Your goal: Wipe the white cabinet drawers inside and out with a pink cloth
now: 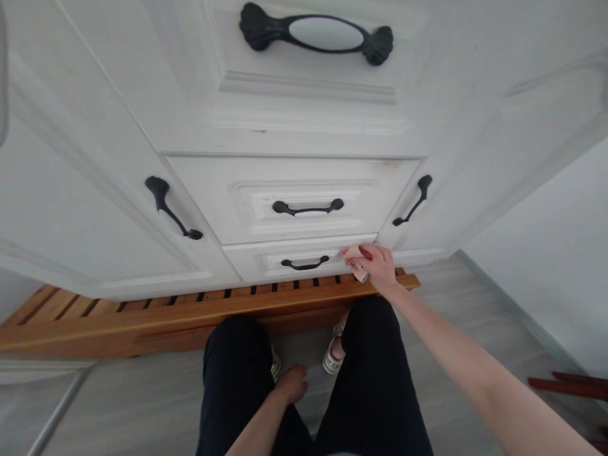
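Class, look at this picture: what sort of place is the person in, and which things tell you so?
Probably a room in a home. A white cabinet with doors and drawers on dark handles stands behind a low wooden slatted rack on a pale floor. The right hand presses a small cloth against the bottom drawer.

The cabinet (85,209) is painted white, with black handles (308,208). A pink cloth (355,265) is seen in the right hand (377,266), whose nails are red. The slatted rack (156,310) is orange-brown, the trousers (370,386) black, the floor (142,405) pale grey.
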Action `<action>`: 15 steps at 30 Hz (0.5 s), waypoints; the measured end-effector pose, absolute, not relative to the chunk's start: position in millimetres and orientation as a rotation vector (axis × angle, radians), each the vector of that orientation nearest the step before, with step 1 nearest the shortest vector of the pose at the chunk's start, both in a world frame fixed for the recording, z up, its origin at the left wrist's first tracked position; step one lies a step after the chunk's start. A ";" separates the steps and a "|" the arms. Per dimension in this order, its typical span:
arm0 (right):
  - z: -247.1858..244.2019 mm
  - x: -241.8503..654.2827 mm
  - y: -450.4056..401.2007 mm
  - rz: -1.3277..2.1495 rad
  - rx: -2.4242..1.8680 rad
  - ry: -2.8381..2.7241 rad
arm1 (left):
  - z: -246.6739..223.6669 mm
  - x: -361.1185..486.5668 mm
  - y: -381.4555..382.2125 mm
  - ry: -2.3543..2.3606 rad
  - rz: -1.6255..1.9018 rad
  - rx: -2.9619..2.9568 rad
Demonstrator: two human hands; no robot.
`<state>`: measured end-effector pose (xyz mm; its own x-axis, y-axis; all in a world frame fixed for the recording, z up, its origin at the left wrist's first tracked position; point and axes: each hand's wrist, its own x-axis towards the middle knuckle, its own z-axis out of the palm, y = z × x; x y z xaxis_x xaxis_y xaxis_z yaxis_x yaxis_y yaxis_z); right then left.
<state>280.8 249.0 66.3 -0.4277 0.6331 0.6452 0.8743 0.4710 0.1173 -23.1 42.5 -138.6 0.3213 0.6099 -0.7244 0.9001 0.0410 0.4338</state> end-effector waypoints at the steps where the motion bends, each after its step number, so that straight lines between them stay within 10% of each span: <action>1: 68.1 280.1 248.9 -0.547 -1.315 -2.144 | -138.1 -23.6 41.4 1.384 -0.398 1.666; 15: 14.8 235.9 187.0 0.619 -1.579 -1.397 | -121.2 -28.3 34.8 1.416 -0.259 1.746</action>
<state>235.9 187.0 14.8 0.2330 0.9530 0.1937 0.4960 0.0549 -0.8666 -28.3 34.8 -121.2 0.3369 0.7032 -0.6261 0.8791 0.0033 0.4767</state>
